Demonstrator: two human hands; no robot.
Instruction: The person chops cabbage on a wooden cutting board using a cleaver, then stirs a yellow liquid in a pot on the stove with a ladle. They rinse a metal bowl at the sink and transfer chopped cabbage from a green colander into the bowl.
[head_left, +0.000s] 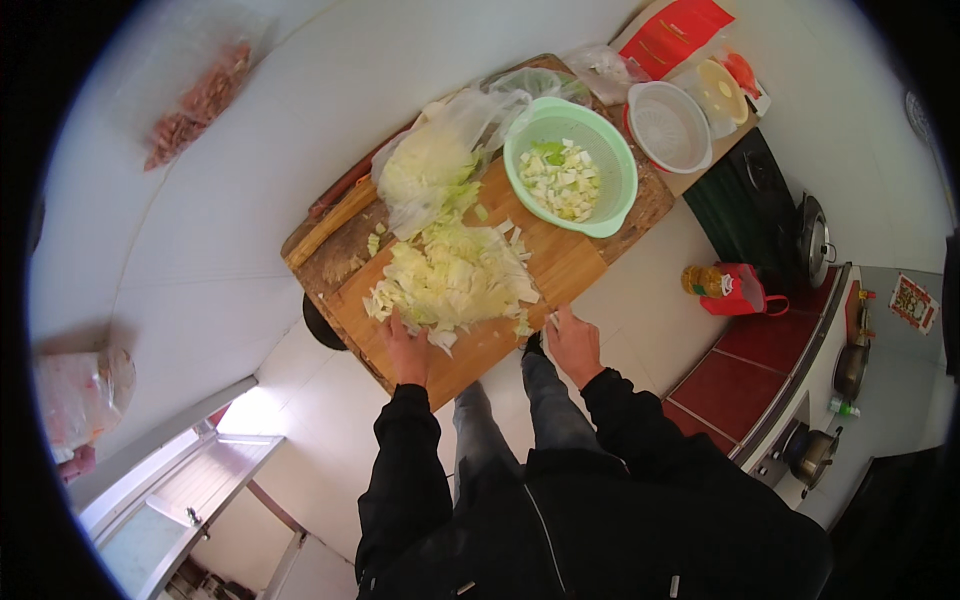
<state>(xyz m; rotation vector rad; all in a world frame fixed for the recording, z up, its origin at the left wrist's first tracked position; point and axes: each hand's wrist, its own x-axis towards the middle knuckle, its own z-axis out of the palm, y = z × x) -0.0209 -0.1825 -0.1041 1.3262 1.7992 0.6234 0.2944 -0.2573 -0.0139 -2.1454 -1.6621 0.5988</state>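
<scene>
Chopped pale cabbage (457, 277) lies in a wide heap on a wooden cutting board (480, 360). My left hand (409, 352) rests at the heap's near left edge, its fingers touching the cabbage. At the board's near right edge, my right hand (574, 341) is closed around what looks like a knife handle; the blade is hard to make out beside the cabbage. A mint-green plastic colander (626, 176) holding cut cabbage pieces stands beyond the heap to the right. More cabbage, partly in a clear plastic bag (420, 169), lies behind the heap.
A rolling pin or wooden stick (330, 225) lies at the table's left side. White plastic basket (670, 127), yellow lid (721, 91) and red packet (675, 34) are at the back right. An oil bottle (703, 281) and red bag (739, 292) stand right. Pots (812, 456) are on the counter.
</scene>
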